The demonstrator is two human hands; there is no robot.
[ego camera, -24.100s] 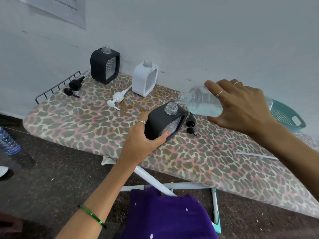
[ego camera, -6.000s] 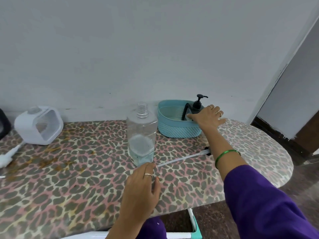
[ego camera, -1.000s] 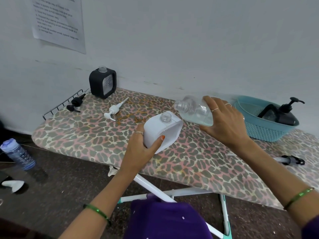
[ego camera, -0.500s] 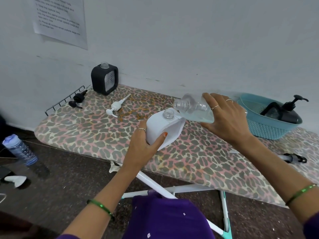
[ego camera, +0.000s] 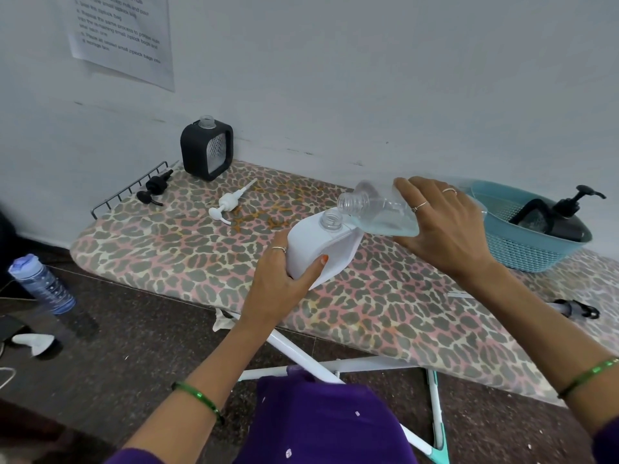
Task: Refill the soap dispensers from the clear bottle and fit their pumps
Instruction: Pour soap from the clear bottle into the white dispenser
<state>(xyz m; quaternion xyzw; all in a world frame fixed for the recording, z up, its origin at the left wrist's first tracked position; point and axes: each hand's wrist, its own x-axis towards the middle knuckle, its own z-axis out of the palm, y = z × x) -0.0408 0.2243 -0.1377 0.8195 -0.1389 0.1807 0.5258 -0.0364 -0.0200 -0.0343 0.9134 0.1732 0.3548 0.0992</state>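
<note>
Above the ironing board (ego camera: pixel 187 249), right hand (ego camera: pixel 445 226) tips clear bottle (ego camera: pixel 378 212) beside white dispenser (ego camera: pixel 315 246).

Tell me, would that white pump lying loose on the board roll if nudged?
The white pump probably swivels rather than rolls, since its bent spout juts sideways. It looks like light plastic, and the patterned board cover likely grips it.

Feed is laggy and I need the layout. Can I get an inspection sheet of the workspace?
Surface: ironing board, leopard cover, stained.
Job's things: white dispenser tilted, open; clear bottle tipped at its neck; black dispenser open by the wall; white pump and black pump lying loose.
Clutter: basket holding a pumped black dispenser.
Hands: left hand on white dispenser; right hand on clear bottle.
Cables: nothing seen.
Surroundings: wall notice; blue bottle on the floor.
</note>
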